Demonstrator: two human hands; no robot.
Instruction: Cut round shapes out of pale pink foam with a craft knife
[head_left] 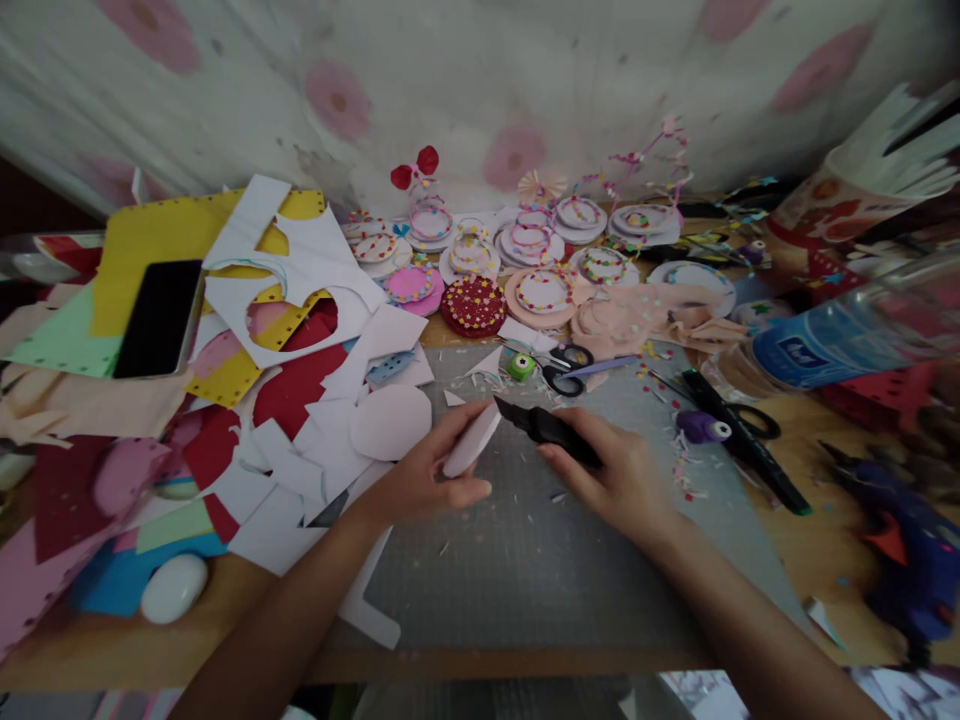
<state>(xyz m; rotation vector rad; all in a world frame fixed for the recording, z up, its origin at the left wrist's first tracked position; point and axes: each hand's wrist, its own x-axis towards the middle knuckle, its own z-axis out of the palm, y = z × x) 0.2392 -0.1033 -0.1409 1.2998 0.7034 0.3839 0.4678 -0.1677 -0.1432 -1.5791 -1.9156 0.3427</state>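
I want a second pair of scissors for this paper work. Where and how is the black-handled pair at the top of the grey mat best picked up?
Probably by the black handle loops, which face the paper cakes, coming from above. The scissors lie flat on the grey mat, blades pointing right; the green punch sits close on the left, so that side is crowded.

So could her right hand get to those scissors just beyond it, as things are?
Probably not straight away. The right hand is closed around a black tool, so it is not free. The scissors lie uncovered on the grey mat just beyond, with nothing blocking the path.
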